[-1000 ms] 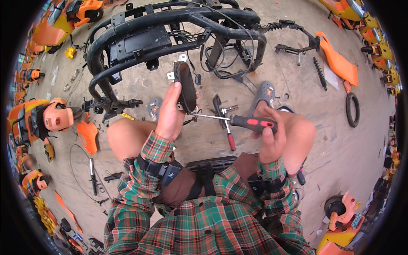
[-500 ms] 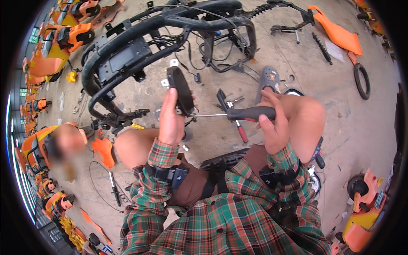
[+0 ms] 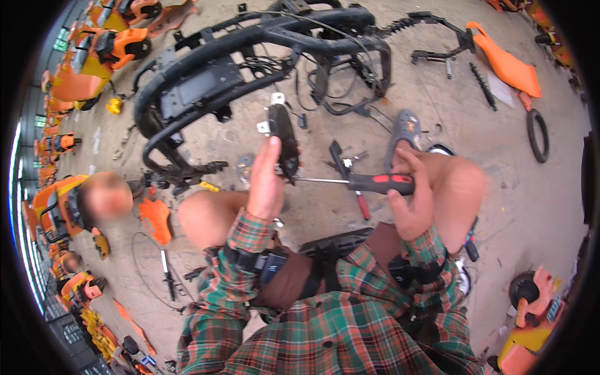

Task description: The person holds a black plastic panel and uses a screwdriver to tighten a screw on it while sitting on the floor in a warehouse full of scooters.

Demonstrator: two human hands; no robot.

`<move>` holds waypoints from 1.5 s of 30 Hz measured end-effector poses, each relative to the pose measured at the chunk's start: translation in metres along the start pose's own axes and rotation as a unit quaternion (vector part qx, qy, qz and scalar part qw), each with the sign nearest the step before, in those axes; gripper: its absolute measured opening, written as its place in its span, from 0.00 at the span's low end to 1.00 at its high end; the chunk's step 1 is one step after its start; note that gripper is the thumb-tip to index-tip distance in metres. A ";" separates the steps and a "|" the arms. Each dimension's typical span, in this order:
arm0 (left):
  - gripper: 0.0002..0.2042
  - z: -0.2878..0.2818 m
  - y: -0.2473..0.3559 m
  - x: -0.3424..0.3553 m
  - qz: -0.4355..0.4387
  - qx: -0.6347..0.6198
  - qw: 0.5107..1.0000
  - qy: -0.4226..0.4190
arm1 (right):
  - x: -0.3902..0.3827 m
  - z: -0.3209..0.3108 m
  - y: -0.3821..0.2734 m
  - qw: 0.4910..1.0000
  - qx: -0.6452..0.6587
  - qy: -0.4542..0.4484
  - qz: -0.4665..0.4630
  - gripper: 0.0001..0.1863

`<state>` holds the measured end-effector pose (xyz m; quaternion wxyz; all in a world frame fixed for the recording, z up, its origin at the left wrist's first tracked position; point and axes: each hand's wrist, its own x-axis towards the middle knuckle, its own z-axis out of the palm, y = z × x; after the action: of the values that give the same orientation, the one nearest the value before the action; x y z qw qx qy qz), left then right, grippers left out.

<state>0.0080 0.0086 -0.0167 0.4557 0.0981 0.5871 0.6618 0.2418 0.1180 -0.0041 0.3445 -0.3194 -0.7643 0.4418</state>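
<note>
My left hand point(image 3: 265, 181) grips a dark, elongated part point(image 3: 286, 140) with pale metal tabs on its left side, held upright above the floor. What the part is I cannot make out. In my right hand point(image 3: 414, 203) is a screwdriver point(image 3: 375, 183) with a black and red handle. The shaft points left, its tip at the lower end of the dark part; whether it sits in a screw is too small to tell. My right fingers lie loosely around the handle, thumb below it.
A large black scooter frame point(image 3: 212, 69) with loose cables lies ahead. Tools, one with a red handle point(image 3: 363, 206), lie between my legs. Further right are an orange fender point(image 3: 509, 62) and a tire point(image 3: 537, 135). A person point(image 3: 106, 197) is at the left, near several orange scooters.
The whole scene has shifted slightly right and down in view. Both hands keep their grip, and the screwdriver tip stays at the dark part's lower end; the handle has turned, showing more red.
</note>
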 end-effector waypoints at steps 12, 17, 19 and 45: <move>0.19 -0.008 -0.002 0.000 0.046 0.009 0.999 0.006 | 0.001 0.011 0.005 1.000 0.004 -0.010 -0.014 0.28; 0.20 -0.014 -0.002 0.000 0.039 0.000 0.999 0.010 | 0.000 0.010 -0.005 0.984 0.024 -0.043 0.170 0.28; 0.19 -0.014 -0.001 0.000 0.044 -0.001 0.999 0.000 | 0.000 0.011 0.000 0.986 0.036 -0.041 0.160 0.28; 0.18 -0.006 -0.004 0.002 0.030 0.012 0.999 0.006 | -0.003 0.006 0.004 0.999 -0.011 -0.025 0.024 0.26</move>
<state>0.0048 0.0049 -0.0227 0.4313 0.1174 0.5946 0.6684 0.2398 0.1144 -0.0103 0.3109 -0.3307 -0.7697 0.4490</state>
